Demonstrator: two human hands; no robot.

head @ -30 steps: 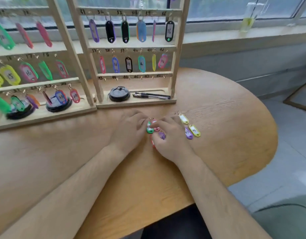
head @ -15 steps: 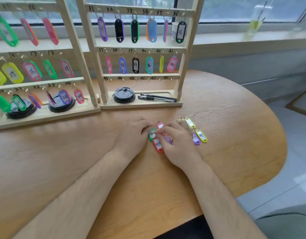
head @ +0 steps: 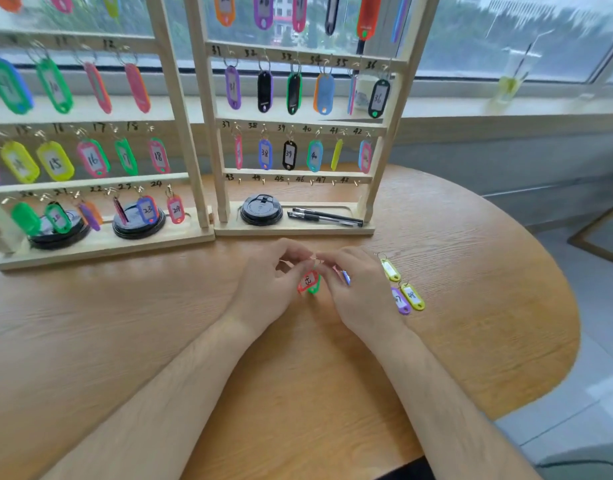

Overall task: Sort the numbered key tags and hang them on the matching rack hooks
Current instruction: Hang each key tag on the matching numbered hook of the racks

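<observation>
Two wooden key racks stand at the back of the table, the right rack (head: 379,174) with numbered hooks. Its bottom row of hooks (head: 298,181), 43 to 48, is bare. My left hand (head: 268,282) and my right hand (head: 358,289) meet in front of it, fingers curled. Between their fingertips hangs a red tag (head: 308,280) marked 43, lifted off the table by its ring, with a green tag (head: 314,287) right behind it. A blue tag (head: 346,277) shows under my right fingers. A yellow tag (head: 390,269), a purple tag (head: 400,300) and a second yellow tag (head: 413,296) lie to the right.
The left rack (head: 180,140) holds several coloured tags. Black cup lids (head: 261,209) and two black pens (head: 324,216) lie in the right rack's base tray. A cup with a straw (head: 511,81) stands on the windowsill. The round table edge (head: 571,327) curves at the right.
Both hands have risen from the pile, lifting the red 43 tag and the green tag off the table. The view has tipped upward and moved closer to the racks.
</observation>
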